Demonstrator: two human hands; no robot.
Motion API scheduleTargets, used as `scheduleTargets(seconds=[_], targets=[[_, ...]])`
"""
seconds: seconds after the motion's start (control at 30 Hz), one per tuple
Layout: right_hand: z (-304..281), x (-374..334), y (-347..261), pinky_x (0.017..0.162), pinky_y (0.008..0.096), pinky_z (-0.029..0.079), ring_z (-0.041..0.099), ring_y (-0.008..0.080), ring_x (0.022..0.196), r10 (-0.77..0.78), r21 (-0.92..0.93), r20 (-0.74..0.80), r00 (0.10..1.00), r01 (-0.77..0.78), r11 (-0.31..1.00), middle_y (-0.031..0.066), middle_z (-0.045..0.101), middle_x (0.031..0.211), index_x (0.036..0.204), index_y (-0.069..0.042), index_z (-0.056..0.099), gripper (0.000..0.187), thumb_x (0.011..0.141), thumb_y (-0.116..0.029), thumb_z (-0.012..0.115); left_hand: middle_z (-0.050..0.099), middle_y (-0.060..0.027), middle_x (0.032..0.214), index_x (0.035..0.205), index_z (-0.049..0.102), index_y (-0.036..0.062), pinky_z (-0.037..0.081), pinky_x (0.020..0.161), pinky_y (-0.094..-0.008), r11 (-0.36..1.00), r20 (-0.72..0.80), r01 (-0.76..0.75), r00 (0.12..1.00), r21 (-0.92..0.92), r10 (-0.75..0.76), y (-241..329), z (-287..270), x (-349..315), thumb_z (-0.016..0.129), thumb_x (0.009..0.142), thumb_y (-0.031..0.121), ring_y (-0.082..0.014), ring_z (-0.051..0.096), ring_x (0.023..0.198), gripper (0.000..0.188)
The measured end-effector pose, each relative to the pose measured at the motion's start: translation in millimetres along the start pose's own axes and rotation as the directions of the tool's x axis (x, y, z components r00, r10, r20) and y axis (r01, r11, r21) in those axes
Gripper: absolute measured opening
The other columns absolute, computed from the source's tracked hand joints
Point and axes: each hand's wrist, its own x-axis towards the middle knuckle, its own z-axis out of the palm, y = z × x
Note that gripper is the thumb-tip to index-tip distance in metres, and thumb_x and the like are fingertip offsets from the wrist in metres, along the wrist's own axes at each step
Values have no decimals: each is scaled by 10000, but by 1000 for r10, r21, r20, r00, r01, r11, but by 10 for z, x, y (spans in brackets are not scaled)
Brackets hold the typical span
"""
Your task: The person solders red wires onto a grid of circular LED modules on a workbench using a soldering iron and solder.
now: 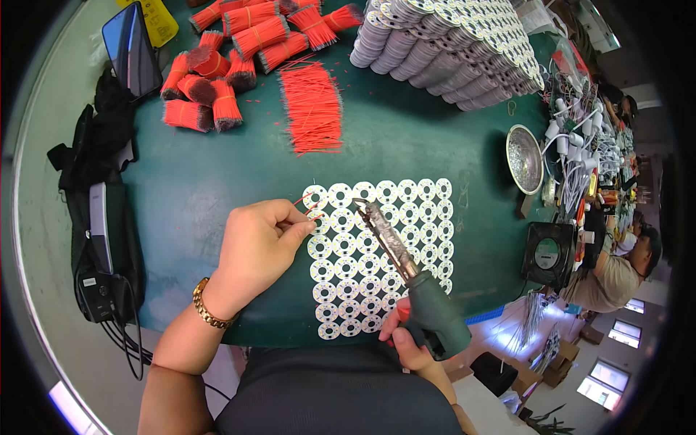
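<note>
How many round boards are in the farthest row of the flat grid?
7: from the leftmost board near the left hand to the rightmost board; the soldering tool partly covers the third.

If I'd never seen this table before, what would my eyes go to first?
Probably the bright red wire bundles heaped at the far left of the green table. Next, the stacked white discs at its far right, and the dark green soldering tool in the right hand, pointing across rows of white rings near the middle.

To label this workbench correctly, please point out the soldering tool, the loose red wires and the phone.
Soldering tool (431, 303), head view: dark green body.
Loose red wires (312, 109), head view: middle of the pile.
Phone (132, 52), head view: its dark screen.
</note>
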Motion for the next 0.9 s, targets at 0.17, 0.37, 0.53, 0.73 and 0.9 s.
scheduleTargets(seconds=[0.17, 0.37, 0.53, 0.73, 0.9], targets=[[-88, -88, 126, 661, 338, 502, 617, 202, 737, -62, -337, 216, 974, 134, 932, 121, 606, 846, 1375, -52, 463, 508, 905, -83, 654, 644, -56, 662, 811, 683, -30, 425, 527, -251, 976, -68, -41, 996, 213, 57, -32, 45, 5, 755, 850, 39, -62, 523, 561, 107], [-34, -3, 40, 626, 333, 503, 612, 191, 716, -106, -298, 237, 966, 177, 938, 115, 602, 843, 1373, -59, 475, 483, 911, -44, 614, 611, -83, 662, 802, 673, -17, 426, 534, -291, 954, -112, -103, 984, 282, 140, -65, 95, -13, 740, 827, 49, -137, 535, 548, 97], [-30, -97, 170, 617, 331, 510, 599, 176, 693, -65, -300, 152, 986, 109, 948, 83, 579, 800, 1208, -17, 538, 302, 924, -89, 608, 602, -82, 657, 796, 674, -6, 415, 523, -299, 953, -140, -115, 977, 282, 159, -73, 102, -44, 737, 823, 53, -155, 530, 535, 90], [14, -48, 62, 667, 299, 514, 595, 141, 695, 128, -409, 142, 981, -60, 911, 51, 579, 752, 866, -32, 557, 89, 914, -95, 599, 590, -77, 642, 783, 674, 5, 412, 521, -307, 953, -156, -116, 974, 281, 165, -89, 118, -42, 737, 816, 55, -161, 531, 530, 88], [71, -5, 39, 647, 298, 507, 601, 135, 696, 102, -423, 169, 980, -22, 906, 49, 592, 757, 883, -31, 572, 71, 911, -92, 598, 591, -77, 642, 767, 672, 16, 413, 520, -317, 943, -182, -140, 963, 301, 201, -98, 140, -39, 739, 801, 55, -177, 537, 529, 84]])
